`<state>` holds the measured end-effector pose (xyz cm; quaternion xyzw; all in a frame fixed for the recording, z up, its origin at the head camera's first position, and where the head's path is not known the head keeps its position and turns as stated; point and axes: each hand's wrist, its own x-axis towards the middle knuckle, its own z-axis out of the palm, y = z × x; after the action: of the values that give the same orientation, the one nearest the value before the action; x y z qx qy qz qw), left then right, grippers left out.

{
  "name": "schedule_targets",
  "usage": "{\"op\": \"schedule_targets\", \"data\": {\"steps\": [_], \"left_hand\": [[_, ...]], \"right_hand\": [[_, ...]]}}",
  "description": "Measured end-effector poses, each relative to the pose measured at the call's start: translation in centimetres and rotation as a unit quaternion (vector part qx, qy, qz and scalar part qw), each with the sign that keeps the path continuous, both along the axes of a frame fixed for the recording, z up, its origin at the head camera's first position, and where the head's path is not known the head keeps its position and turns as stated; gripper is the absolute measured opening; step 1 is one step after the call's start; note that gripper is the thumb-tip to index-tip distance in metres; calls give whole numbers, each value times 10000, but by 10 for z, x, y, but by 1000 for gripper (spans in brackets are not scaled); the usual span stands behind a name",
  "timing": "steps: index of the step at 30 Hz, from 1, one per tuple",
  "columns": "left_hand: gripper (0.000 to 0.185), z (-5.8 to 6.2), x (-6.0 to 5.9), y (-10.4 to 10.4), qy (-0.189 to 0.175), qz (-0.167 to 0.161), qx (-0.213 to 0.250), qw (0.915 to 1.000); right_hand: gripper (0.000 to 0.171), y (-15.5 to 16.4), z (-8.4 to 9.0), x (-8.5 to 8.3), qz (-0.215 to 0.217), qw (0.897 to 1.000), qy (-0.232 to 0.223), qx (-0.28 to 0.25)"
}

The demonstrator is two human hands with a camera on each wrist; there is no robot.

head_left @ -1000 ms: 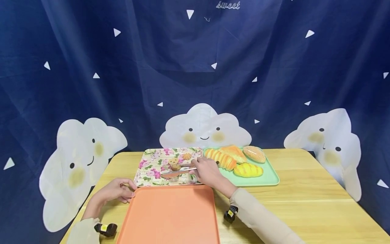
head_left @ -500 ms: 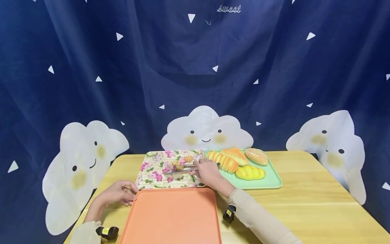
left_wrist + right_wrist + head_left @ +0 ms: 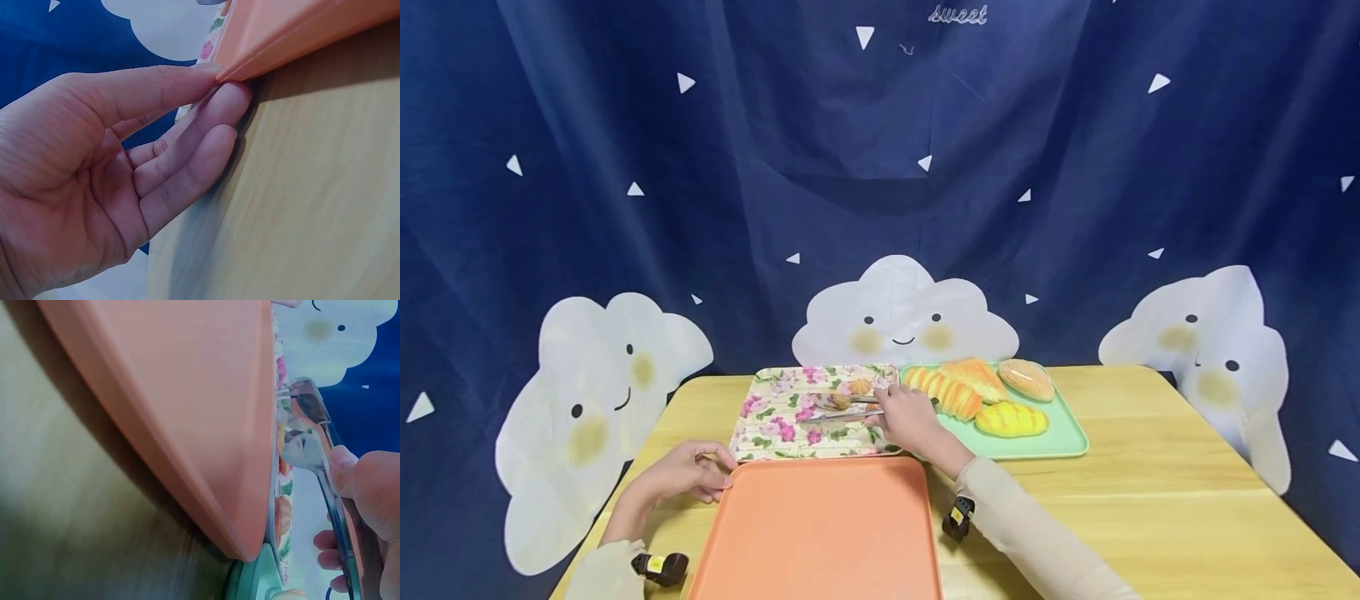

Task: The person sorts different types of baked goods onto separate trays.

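Observation:
My left hand (image 3: 687, 472) pinches the near-left corner of an orange tray (image 3: 820, 533). In the left wrist view its thumb and a finger meet at the tray corner (image 3: 247, 65), the other fingers curving below. My right hand (image 3: 912, 421) grips metal tongs (image 3: 852, 415) over a flower-patterned tray (image 3: 775, 383). The arms of the tongs are spread, one on each side of a small brown cookie (image 3: 841, 402); whether they touch it I cannot tell. A swirled cookie (image 3: 860, 386) lies just behind. In the right wrist view the tong heads (image 3: 306, 450) partly hide the cookies.
A green tray (image 3: 1071, 433) adjoins on the right. It bears a sliced loaf (image 3: 943, 392), a flaky pastry (image 3: 977, 377), a seeded bun (image 3: 1026, 379) and a yellow bread roll (image 3: 1011, 419). The wooden table (image 3: 1172, 467) ends before a dark blue curtain (image 3: 1075, 208).
The tongs have shifted slightly left and away across the flowered tray, and their far arm now covers part of the cookies. My left hand stays at the orange tray's corner.

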<state>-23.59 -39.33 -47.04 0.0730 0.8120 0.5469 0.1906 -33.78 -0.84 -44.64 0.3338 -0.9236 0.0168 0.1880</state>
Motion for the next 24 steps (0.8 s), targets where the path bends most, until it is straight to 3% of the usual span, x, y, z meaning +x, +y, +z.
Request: {"op": "schedule_targets", "data": {"steps": [10,24], "left_hand": [[31,1,3,-2,71,98,-30,9999],[28,-2,1,3,122,194,-11,9997]], "right_hand": [[45,2,2,1,398,9991,-93,-116],[54,21,14,8,788,9896,-863,-833]]}}
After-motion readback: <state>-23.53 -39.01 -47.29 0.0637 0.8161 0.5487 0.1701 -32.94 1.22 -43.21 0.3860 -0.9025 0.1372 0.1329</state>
